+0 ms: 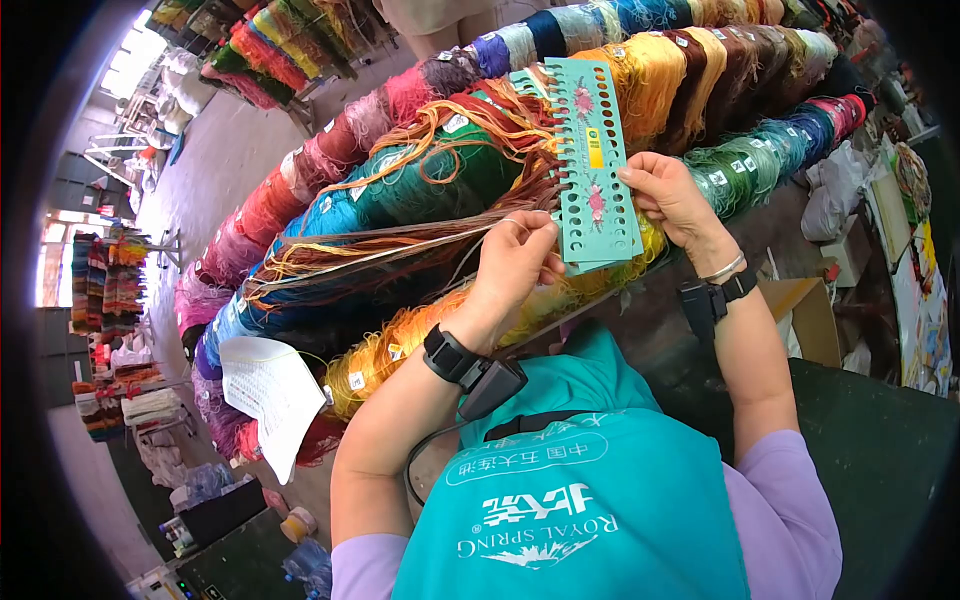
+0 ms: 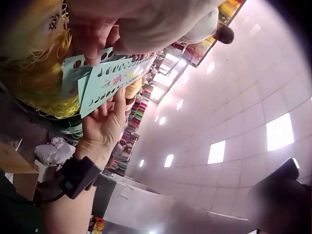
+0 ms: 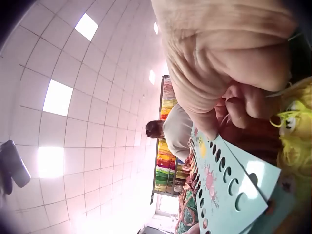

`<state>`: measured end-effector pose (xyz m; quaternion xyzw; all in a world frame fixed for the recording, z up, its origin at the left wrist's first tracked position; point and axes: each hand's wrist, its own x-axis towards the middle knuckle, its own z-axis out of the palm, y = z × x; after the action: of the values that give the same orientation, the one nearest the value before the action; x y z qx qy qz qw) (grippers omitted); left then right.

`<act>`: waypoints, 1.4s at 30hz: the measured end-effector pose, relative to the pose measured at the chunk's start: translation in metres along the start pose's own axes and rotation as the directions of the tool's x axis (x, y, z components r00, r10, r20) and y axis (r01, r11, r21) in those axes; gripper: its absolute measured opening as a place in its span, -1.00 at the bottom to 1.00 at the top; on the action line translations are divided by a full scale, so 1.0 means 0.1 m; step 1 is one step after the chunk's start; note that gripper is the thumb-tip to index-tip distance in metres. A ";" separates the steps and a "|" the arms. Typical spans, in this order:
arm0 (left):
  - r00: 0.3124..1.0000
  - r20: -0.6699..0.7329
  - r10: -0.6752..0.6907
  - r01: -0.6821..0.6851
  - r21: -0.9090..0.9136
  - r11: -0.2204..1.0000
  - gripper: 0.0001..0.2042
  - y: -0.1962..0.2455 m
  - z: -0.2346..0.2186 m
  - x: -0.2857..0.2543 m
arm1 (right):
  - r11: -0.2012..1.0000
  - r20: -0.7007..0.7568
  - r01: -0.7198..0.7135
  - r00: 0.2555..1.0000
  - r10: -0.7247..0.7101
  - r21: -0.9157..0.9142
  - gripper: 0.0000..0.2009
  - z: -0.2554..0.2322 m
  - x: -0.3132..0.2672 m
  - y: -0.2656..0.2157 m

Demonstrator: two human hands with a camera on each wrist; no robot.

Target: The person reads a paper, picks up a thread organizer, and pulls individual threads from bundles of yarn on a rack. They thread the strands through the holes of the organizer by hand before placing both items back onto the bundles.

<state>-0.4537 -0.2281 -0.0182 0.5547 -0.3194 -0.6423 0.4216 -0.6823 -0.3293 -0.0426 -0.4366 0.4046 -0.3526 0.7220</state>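
Mint-green cards (image 1: 608, 165), overlapping, have punched holes along both long edges, pink flower prints and a yellow label. Brown, rust and orange threads (image 1: 400, 235) hang from the left-edge holes across the skeins. My left hand (image 1: 515, 262) pinches thread at the lower left edge, fingertips by the holes. My right hand (image 1: 672, 200) grips the right edge between thumb and curled fingers. In the left wrist view, the right hand (image 2: 105, 124) holds the cards (image 2: 109, 80) from below. The right wrist view shows the right hand (image 3: 229, 58) large, above the cards (image 3: 226, 180).
Rows of coloured skeins (image 1: 440, 175) with small white tags lie under and around the cards. A written paper (image 1: 268, 395) hangs at the lower left. A cardboard box (image 1: 808, 315) stands at the right. Another person (image 3: 176, 129) is beyond, beside a thread rack.
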 end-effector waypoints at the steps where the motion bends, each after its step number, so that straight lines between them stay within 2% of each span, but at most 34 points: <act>1: 0.999 -0.029 0.027 -0.027 0.007 1.000 -0.83 -0.02 0.01 0.01 | 1.000 0.017 0.021 1.000 -0.021 0.017 -0.87 0.00 0.00 -0.01; 3: 0.993 -0.088 0.081 -0.079 0.025 0.997 -0.84 -0.11 0.01 0.05 | 0.997 0.051 0.062 0.997 -0.064 0.054 -0.89 0.01 0.00 -0.04; 6: 0.968 -0.087 0.234 -0.212 0.207 0.955 -0.83 -0.20 -0.03 0.08 | 0.999 0.083 0.033 0.996 -0.034 0.010 -0.91 -0.06 0.02 -0.07; 9: 0.996 -0.002 0.091 -0.090 0.071 0.993 -0.81 -0.08 0.06 0.00 | 0.998 0.116 0.031 0.993 -0.037 0.052 -0.90 -0.07 0.03 -0.07; 12: 0.998 0.059 0.020 -0.021 0.011 1.000 -0.82 -0.01 0.11 -0.01 | 0.997 0.130 0.027 0.991 -0.036 0.072 -0.90 -0.01 0.02 -0.09; 15: 0.998 0.044 0.035 -0.034 -0.020 0.999 -0.82 -0.04 0.10 0.05 | 0.998 0.122 0.056 0.991 -0.054 -0.012 -0.90 -0.02 0.01 -0.10; 18: 0.999 0.035 0.016 -0.016 -0.011 1.000 -0.83 -0.06 0.09 0.08 | 0.986 0.010 0.108 0.994 -0.107 -0.131 -0.89 -0.23 0.11 -0.21; 20: 0.998 0.003 0.065 -0.065 0.054 0.996 -0.84 -0.09 0.12 0.10 | 0.966 -0.010 0.047 0.999 -0.051 -0.255 -0.87 -0.37 0.16 -0.30; 22: 0.994 -0.007 0.113 -0.111 0.142 0.984 -0.84 -0.14 0.12 0.14 | 0.881 -0.050 0.157 0.979 -0.200 -0.446 -0.86 -0.49 0.26 -0.14; 24: 0.988 -0.006 0.157 -0.150 0.250 0.957 -0.84 -0.19 0.07 0.19 | 0.799 -0.125 0.199 0.938 -0.323 -0.568 -0.87 -0.54 0.17 -0.14; 25: 0.989 -0.004 0.149 -0.145 0.224 0.964 -0.84 -0.20 0.07 0.19 | 0.750 -0.151 0.212 0.911 -0.384 -0.626 -0.87 -0.53 0.12 -0.12; 28: 0.991 -0.001 0.136 -0.134 0.171 0.976 -0.83 -0.17 0.07 0.14 | 0.864 -0.097 0.308 0.923 -0.373 -0.397 -0.84 -0.01 -0.26 -0.23; 30: 0.990 0.019 0.139 -0.140 0.162 0.977 -0.81 -0.15 0.08 0.13 | 0.920 0.033 0.239 0.970 -0.241 -0.310 -0.79 0.37 -0.45 -0.21; 31: 0.993 0.027 0.118 -0.121 0.125 0.985 -0.81 -0.14 0.08 0.12 | 0.928 0.084 0.242 0.970 -0.228 -0.284 -0.74 0.48 -0.45 -0.11; 32: 0.995 0.032 0.099 -0.101 0.088 0.991 -0.81 -0.13 0.07 0.11 | 0.938 0.059 0.233 0.972 -0.226 -0.256 -0.80 0.60 -0.43 -0.05; 34: 0.996 0.044 0.079 -0.081 0.055 0.995 -0.80 -0.13 0.05 0.11 | 0.826 0.019 0.318 0.937 -0.350 -0.464 -0.86 0.64 -0.32 0.09; 40: 0.994 0.056 0.091 -0.093 0.041 0.995 -0.79 -0.11 0.07 0.12 | 0.842 -0.057 0.317 0.924 -0.377 -0.438 -0.87 0.64 -0.19 0.22; 42: 0.994 0.068 0.087 -0.089 0.022 0.996 -0.80 -0.09 0.08 0.11 | 0.725 -0.060 0.337 0.885 -0.461 -0.600 -0.88 0.71 -0.23 0.18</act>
<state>-0.4634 -0.2342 -0.0297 0.5234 -0.3656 -0.6374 0.4314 -0.6258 -0.2781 -0.0318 -0.6716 0.4595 -0.4048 0.4171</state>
